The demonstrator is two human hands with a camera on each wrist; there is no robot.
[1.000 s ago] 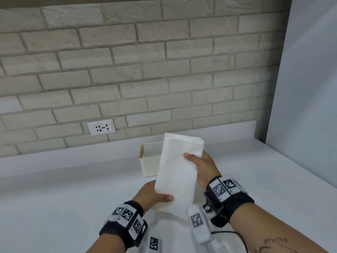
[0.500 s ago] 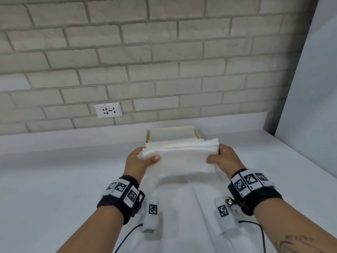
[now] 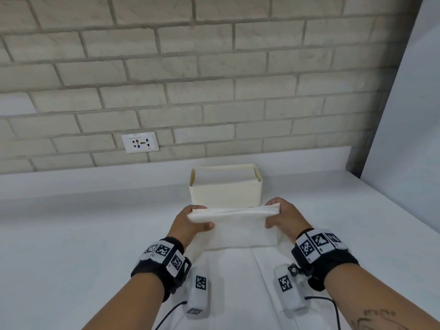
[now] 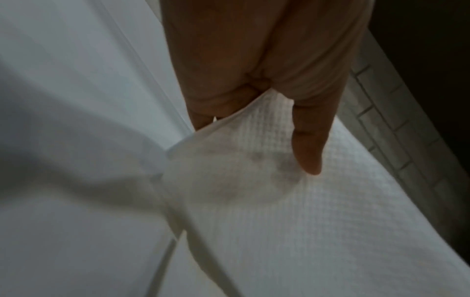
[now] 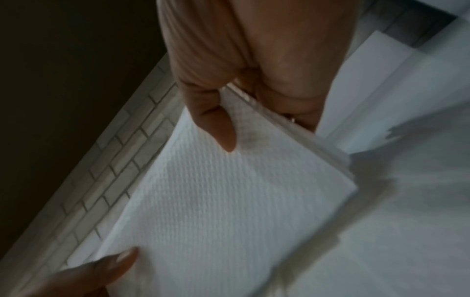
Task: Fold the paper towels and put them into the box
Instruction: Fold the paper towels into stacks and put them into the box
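Nearest, at the front edge of the white desk [image 3: 71, 246], more paper towel [image 3: 238, 282] lies flat between the forearms; just above it both hands hold a folded paper towel [image 3: 238, 225] level, its long side running left to right; the left hand [image 3: 190, 222] pinches the left end, thumb on top and fingers curled beneath; the right hand [image 3: 283, 217] pinches the right end the same way; the wrist views show each thumb pressed on the textured sheet; just behind the towel stands the cream box [image 3: 226, 194], near the desk's back edge, with folded towels inside; beyond, a socket [image 3: 140, 142] sits on the brick wall [image 3: 214, 67].
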